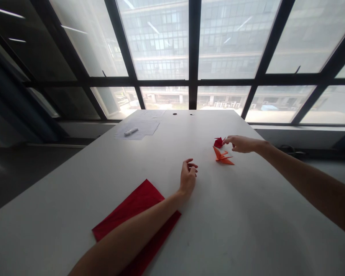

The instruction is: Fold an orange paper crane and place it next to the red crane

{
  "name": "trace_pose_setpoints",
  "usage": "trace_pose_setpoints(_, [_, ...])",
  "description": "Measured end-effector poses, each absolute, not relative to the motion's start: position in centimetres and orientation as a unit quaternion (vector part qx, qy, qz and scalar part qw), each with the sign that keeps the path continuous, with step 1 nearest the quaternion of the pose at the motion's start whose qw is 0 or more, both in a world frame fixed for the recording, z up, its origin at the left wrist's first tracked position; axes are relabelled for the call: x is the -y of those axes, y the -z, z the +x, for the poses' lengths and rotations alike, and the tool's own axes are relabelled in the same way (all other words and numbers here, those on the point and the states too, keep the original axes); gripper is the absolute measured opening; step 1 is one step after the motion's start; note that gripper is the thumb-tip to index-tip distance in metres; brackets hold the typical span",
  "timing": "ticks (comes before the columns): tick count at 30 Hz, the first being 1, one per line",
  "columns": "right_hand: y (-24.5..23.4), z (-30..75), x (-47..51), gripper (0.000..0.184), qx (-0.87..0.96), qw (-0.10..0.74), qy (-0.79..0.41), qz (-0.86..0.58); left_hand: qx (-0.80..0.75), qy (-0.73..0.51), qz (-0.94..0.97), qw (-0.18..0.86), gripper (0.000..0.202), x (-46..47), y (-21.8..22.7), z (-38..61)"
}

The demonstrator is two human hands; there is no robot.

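A: Where is the red paper figure?
B: Right of centre in the frame, on the white worktop, just beyond the orange paper bird.

A: Does the right hand have hold of it?
B: The fingertips are at its right side, index finger reaching forward. The grip looks nearly closed, but whether it pinches the paper or only touches it, one cannot tell.

A: Why come in from that side?
B: Probably because the orange bird, wings spread, takes up the near side; a side approach would spare its thin folds.

A: And the left hand?
B: At the centre of the frame, fingers loosely curled, its grip partly open and holding nothing. It seems to be merely resting.

A: Is either figure in a container?
B: No, both sit directly on the worktop, perhaps so that their shapes stand free.

A: What lies farther out?
B: A flat red sheet, paper or cloth, at lower left of centre, partly hidden by the left forearm. Toward the upper left, white papers carry a small white object, perhaps weighing them down.
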State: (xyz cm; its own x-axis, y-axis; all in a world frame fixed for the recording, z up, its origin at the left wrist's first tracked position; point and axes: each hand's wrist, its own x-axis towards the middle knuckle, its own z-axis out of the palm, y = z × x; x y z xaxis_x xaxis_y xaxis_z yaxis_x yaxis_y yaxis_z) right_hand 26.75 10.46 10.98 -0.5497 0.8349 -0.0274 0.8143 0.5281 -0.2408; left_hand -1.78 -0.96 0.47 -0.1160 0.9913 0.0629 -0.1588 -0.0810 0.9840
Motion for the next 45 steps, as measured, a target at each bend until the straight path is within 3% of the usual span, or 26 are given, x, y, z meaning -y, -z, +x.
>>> trace_pose_setpoints(3, [-9.6,28.3,-8.6,0.066,0.888,0.050,-0.091,-0.449,-0.467,-0.580,0.455,0.488,0.039,0.9,-0.5,-1.8])
trace_pose_setpoints(5, [-8.8,28.1,-7.5,0.064,0.895,0.072,-0.087,-0.431,-0.468,-0.578,0.460,0.485,0.038,0.9,-0.4,-1.8])
trace_pose_setpoints(9, [-7.9,25.9,-6.5,0.025,0.906,0.122,-0.131,-0.384,-0.468,-0.577,0.466,0.481,0.037,0.8,-0.3,-1.9])
trace_pose_setpoints(11, [-7.7,24.4,-7.1,0.019,0.910,0.142,-0.132,-0.367,-0.470,-0.576,0.468,0.478,0.038,0.9,-0.3,-1.8])
trace_pose_setpoints(16, [-8.8,20.1,-11.1,0.016,0.846,0.196,-0.053,-0.494,-0.471,-0.574,0.473,0.475,0.038,1.1,-0.5,-1.7])
trace_pose_setpoints(23, [-9.7,14.1,-18.1,0.010,0.792,0.136,-0.034,-0.594,-0.469,-0.575,0.466,0.481,0.036,1.2,-0.4,-1.6])
trace_pose_setpoints(34, [-10.8,12.4,-19.8,0.028,0.770,0.087,-0.023,-0.632,-0.469,-0.573,0.463,0.488,0.036,1.1,0.1,-1.4])
trace_pose_setpoints(45, [-12.5,21.0,-18.4,0.033,0.705,0.212,0.004,-0.676,-0.467,-0.577,0.468,0.479,0.037,1.1,-0.4,-1.7])
